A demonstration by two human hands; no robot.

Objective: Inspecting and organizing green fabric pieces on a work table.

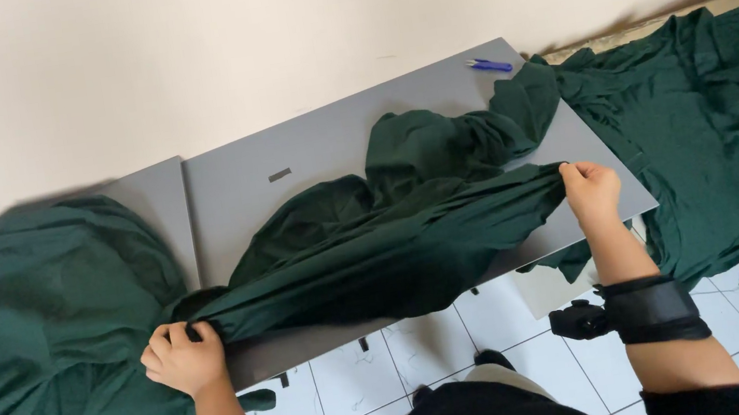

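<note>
Stretching a dark green garment (394, 243) taut across grey table (302, 149), left hand (182, 357) and right hand (591, 189) each clenched on an end; next, probably laying flat.

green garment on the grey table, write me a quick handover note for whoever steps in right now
Left hand: fingers closed on one end of the dark green garment, at the near left edge of the grey table.
Right hand: fingers pinching the other end, near the table's right edge.
The garment is stretched between both hands across the table, with its upper part still bunched toward the back.
A pile of green fabric lies to the left and another pile to the right. A blue tool lies at the far right corner.
Done: garment gripped at both ends.
Left: it is not yet flat or folded.
</note>
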